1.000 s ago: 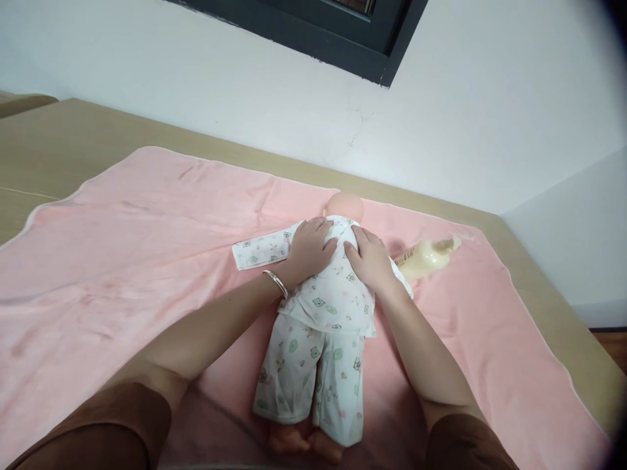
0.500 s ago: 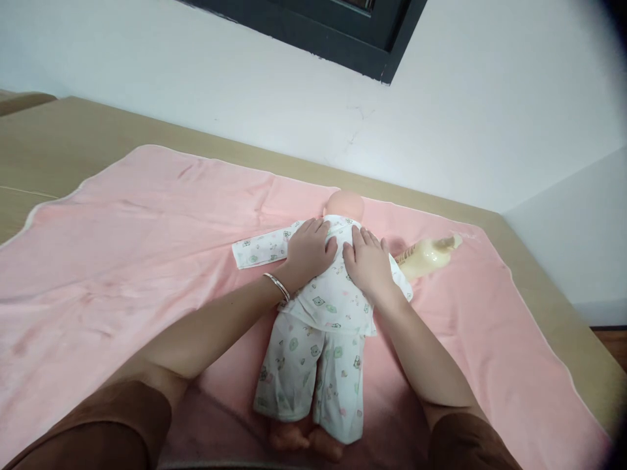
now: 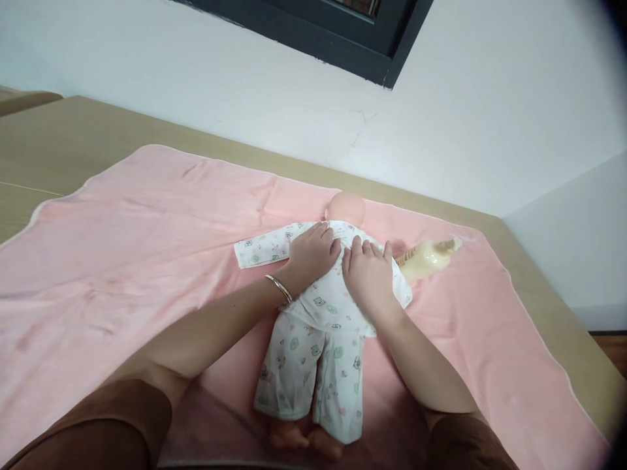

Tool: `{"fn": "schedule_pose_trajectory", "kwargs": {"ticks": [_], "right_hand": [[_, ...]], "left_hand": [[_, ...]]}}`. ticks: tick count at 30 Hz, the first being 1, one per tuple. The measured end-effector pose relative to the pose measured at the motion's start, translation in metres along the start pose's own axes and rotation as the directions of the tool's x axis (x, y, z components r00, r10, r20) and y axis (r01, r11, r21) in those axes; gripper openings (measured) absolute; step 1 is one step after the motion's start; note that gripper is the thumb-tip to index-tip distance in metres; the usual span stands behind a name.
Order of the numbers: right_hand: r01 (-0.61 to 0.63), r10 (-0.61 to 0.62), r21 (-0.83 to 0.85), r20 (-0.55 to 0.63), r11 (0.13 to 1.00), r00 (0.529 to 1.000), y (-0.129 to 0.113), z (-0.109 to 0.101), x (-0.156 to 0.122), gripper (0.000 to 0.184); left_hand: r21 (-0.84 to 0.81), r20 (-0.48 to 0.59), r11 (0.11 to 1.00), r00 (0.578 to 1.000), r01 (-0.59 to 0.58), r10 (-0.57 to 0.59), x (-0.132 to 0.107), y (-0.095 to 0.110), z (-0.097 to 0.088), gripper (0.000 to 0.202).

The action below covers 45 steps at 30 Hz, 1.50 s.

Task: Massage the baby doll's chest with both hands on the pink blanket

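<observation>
A baby doll [image 3: 345,207] lies stretched out on a pink blanket, head at the far end and bare feet toward me. Its patterned white top [image 3: 326,301] and matching trousers [image 3: 289,372] cover the body. My left hand [image 3: 313,256] rests on the upper left of the top, fingers bent slightly and pressed to the cloth. On the upper right lies my right hand [image 3: 369,267], its fingers a little apart. Fine wrinkles run through the cloth between both hands. The doll's face is not visible. A yellowish feeding bottle [image 3: 431,256] lies on its side right of my right hand.
The pink blanket [image 3: 147,241] spreads across a pale wooden surface [image 3: 122,124], whose edges show at the back and right. Behind stands a white wall [image 3: 294,111] with a dark frame [image 3: 353,55] above.
My fingers have drawn in slightly toward me, and the top has slid down a little from the doll's head, wrinkling near the neck. The bottle has stayed in place.
</observation>
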State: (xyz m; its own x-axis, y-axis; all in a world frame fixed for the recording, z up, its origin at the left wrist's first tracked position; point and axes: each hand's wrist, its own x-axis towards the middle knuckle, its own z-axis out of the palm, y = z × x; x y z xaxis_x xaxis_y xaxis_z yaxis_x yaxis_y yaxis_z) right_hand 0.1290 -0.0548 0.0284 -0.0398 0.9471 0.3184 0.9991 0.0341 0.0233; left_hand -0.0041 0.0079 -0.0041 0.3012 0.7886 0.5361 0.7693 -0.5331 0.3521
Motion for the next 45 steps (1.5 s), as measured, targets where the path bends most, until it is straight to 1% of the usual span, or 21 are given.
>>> {"fn": "schedule_pose_trajectory", "kwargs": {"ticks": [3, 7, 9, 14, 18, 22, 25, 27, 29, 31, 33, 35, 36, 37, 38, 39, 41, 43, 44, 45], "right_hand": [[-0.007, 0.006, 0.051, 0.032, 0.999, 0.999, 0.007, 0.007, 0.007, 0.053], [-0.031, 0.007, 0.222, 0.109, 0.975, 0.994, 0.022, 0.022, 0.023, 0.059], [-0.052, 0.014, 0.288, 0.133, 0.956, 0.991, 0.027, 0.027, 0.027, 0.06], [-0.056, 0.02, 0.324, 0.113, 0.944, 0.993, 0.028, 0.029, 0.028, 0.06], [-0.066, 0.034, 0.338, 0.1, 0.939, 0.994, 0.029, 0.034, 0.028, 0.06], [-0.088, 0.057, 0.408, 0.087, 0.909, 0.995, 0.033, 0.041, 0.03, 0.059], [-0.101, 0.057, 0.454, 0.11, 0.885, 0.992, 0.034, 0.041, 0.032, 0.06], [-0.144, 0.079, 0.482, 0.152, 0.864, 0.985, 0.033, 0.038, 0.033, 0.061], [-0.209, 0.121, 0.513, 0.199, 0.833, 0.972, 0.029, 0.032, 0.03, 0.062], [-0.227, 0.14, 0.54, 0.198, 0.81, 0.97, 0.022, 0.026, 0.025, 0.062], [-0.152, 0.111, 0.54, 0.107, 0.828, 0.988, 0.013, 0.02, 0.019, 0.063], [-0.015, 0.009, 0.493, 0.015, 0.87, 1.0, 0.005, 0.016, 0.013, 0.063], [0.046, -0.054, 0.465, 0.005, 0.884, 0.999, 0.002, 0.015, 0.011, 0.061], [0.09, -0.111, 0.446, 0.021, 0.89, 0.994, 0.0, 0.015, 0.009, 0.058], [0.115, -0.15, 0.438, 0.046, 0.892, 0.988, -0.001, 0.014, 0.009, 0.054], [0.12, -0.163, 0.435, 0.063, 0.893, 0.985, -0.001, 0.014, 0.008, 0.052], [0.109, -0.13, 0.421, 0.021, 0.901, 0.991, -0.001, 0.014, 0.008, 0.05], [0.129, -0.122, 0.395, -0.042, 0.91, 0.992, 0.0, 0.014, 0.008, 0.052], [0.145, -0.139, 0.386, -0.043, 0.911, 0.989, 0.0, 0.014, 0.008, 0.053], [0.158, -0.163, 0.383, -0.019, 0.91, 0.986, 0.0, 0.014, 0.008, 0.054]], "left_hand": [[-0.027, 0.004, 0.999, 1.0, 0.024, -0.024, 0.002, -0.002, 0.001, 0.032], [-0.065, 0.036, 0.997, 0.999, 0.039, -0.037, 0.005, -0.009, 0.005, 0.041], [-0.065, 0.047, 0.997, 0.999, 0.03, -0.027, 0.006, -0.011, 0.008, 0.043], [-0.088, 0.058, 0.996, 0.998, 0.019, -0.014, 0.008, -0.015, 0.013, 0.046], [-0.122, 0.091, 0.992, 0.996, 0.032, -0.021, 0.011, -0.019, 0.015, 0.045], [-0.143, 0.126, 0.989, 0.992, 0.042, -0.023, 0.013, -0.021, 0.015, 0.048], [-0.148, 0.144, 0.988, 0.989, 0.054, -0.032, 0.013, -0.023, 0.018, 0.052], [-0.146, 0.169, 0.986, 0.984, 0.083, -0.058, 0.014, -0.025, 0.02, 0.054], [-0.141, 0.207, 0.981, 0.973, 0.136, -0.105, 0.018, -0.028, 0.022, 0.051], [-0.144, 0.254, 0.965, 0.95, 0.22, -0.179, 0.024, -0.03, 0.022, 0.046], [-0.177, 0.29, 0.938, 0.926, 0.299, -0.24, 0.03, -0.033, 0.02, 0.047], [-0.237, 0.311, 0.91, 0.914, 0.34, -0.261, 0.032, -0.034, 0.019, 0.053], [-0.271, 0.315, 0.899, 0.914, 0.345, -0.256, 0.033, -0.035, 0.02, 0.056], [-0.301, 0.319, 0.887, 0.914, 0.349, -0.251, 0.032, -0.035, 0.02, 0.058], [-0.331, 0.319, 0.876, 0.915, 0.352, -0.247, 0.032, -0.036, 0.021, 0.058], [-0.359, 0.316, 0.864, 0.917, 0.353, -0.244, 0.031, -0.036, 0.022, 0.058], [-0.4, 0.316, 0.842, 0.917, 0.362, -0.244, 0.031, -0.036, 0.024, 0.058], [-0.408, 0.35, 0.827, 0.903, 0.387, -0.25, 0.031, -0.035, 0.023, 0.06], [-0.398, 0.378, 0.824, 0.89, 0.404, -0.254, 0.031, -0.034, 0.022, 0.061], [-0.381, 0.41, 0.823, 0.875, 0.422, -0.259, 0.031, -0.033, 0.02, 0.062]]}}
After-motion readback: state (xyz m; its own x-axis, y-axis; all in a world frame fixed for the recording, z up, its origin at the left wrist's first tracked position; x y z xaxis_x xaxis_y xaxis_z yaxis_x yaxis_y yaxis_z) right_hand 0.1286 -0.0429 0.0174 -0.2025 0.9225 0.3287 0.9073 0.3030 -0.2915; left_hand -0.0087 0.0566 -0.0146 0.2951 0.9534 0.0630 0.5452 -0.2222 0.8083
